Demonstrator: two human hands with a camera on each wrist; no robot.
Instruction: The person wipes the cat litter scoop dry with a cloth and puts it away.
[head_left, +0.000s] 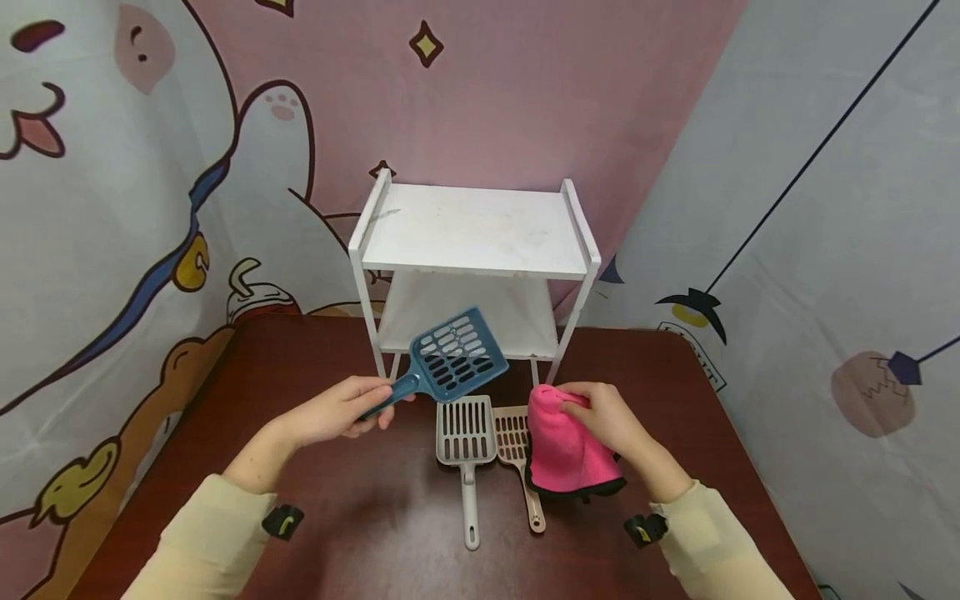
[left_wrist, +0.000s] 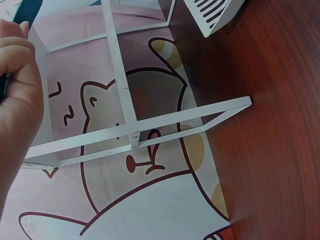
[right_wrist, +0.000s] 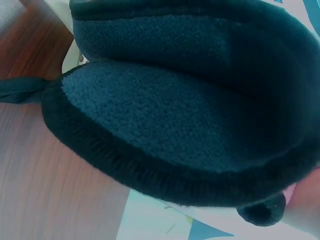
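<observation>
In the head view my left hand (head_left: 348,407) grips the handle of a blue litter scoop (head_left: 429,379), its slotted head raised before the white shelf. The left wrist view shows the same hand (left_wrist: 20,75) at the left edge with part of the handle. My right hand (head_left: 603,414) pinches the top of a pink cloth pouch (head_left: 562,454) with black edging. Its dark fuzzy lining (right_wrist: 160,115) and open mouth fill the right wrist view. Below the blue scoop lie a light grey litter scoop (head_left: 468,475) and a beige litter scoop (head_left: 522,468), the beige one partly hidden by the pouch.
A white two-tier shelf (head_left: 472,229) stands at the back of the dark brown table (head_left: 360,517). Cloth with cartoon prints (head_left: 510,92) hangs behind and along both sides. A black strap (right_wrist: 22,90) sticks out from the pouch's edge.
</observation>
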